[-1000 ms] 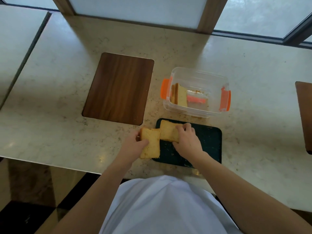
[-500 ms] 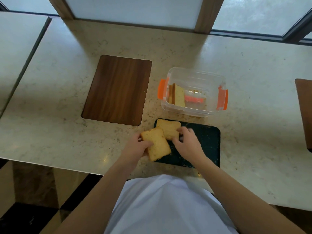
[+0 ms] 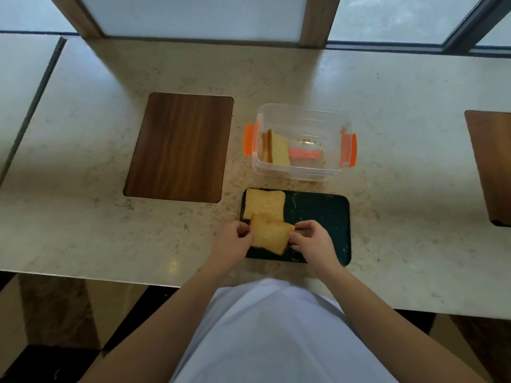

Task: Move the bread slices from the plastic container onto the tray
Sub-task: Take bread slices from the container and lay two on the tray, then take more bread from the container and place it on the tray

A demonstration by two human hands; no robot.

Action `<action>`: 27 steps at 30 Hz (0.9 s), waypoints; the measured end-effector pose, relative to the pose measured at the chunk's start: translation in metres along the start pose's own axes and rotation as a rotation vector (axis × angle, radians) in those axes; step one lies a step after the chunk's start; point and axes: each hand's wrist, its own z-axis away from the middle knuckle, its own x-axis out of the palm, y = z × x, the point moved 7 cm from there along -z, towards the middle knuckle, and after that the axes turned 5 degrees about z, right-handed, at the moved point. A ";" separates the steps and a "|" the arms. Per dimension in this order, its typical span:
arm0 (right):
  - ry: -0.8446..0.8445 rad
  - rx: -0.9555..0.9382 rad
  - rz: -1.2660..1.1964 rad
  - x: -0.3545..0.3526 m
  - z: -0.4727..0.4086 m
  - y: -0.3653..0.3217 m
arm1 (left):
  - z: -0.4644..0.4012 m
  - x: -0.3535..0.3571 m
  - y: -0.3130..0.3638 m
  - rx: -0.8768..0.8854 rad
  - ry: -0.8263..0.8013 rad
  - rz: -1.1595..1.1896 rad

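A dark green tray (image 3: 320,217) lies near the counter's front edge. One bread slice (image 3: 265,203) rests flat in its far left corner. A second bread slice (image 3: 269,234) overlaps it on the near side, held at its left edge by my left hand (image 3: 235,241) and at its right edge by my right hand (image 3: 311,241). Behind the tray stands the clear plastic container (image 3: 301,114) with orange clips, where a few bread slices (image 3: 278,149) lean upright against the left wall.
A dark wooden board (image 3: 179,147) is set into the marble counter to the left of the container. Another wooden board (image 3: 492,167) shows at the right edge. A pink strip (image 3: 304,153) lies on the container floor. Windows run along the back.
My left hand has carried the second slice rightwards onto the tray, overlapping the first slice. My right hand has let go of the first slice and taken the second slice's right edge.
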 end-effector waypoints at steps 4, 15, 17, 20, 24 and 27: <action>-0.002 -0.061 0.125 0.008 -0.001 -0.003 | 0.005 0.004 -0.002 -0.013 -0.066 -0.126; -0.146 -0.031 0.226 0.021 0.003 0.000 | 0.006 0.005 -0.007 -0.015 -0.101 -0.181; -0.181 -0.023 0.224 0.024 0.004 0.001 | 0.006 0.003 -0.006 -0.013 -0.107 -0.178; -0.213 -0.014 0.209 0.026 0.004 0.002 | 0.007 0.000 -0.005 0.001 -0.118 -0.150; -0.263 -0.013 0.331 0.027 0.008 0.002 | 0.006 -0.002 -0.005 -0.008 -0.168 -0.252; -0.312 -0.103 0.591 0.022 0.007 -0.027 | 0.001 0.000 0.010 0.001 -0.284 -0.473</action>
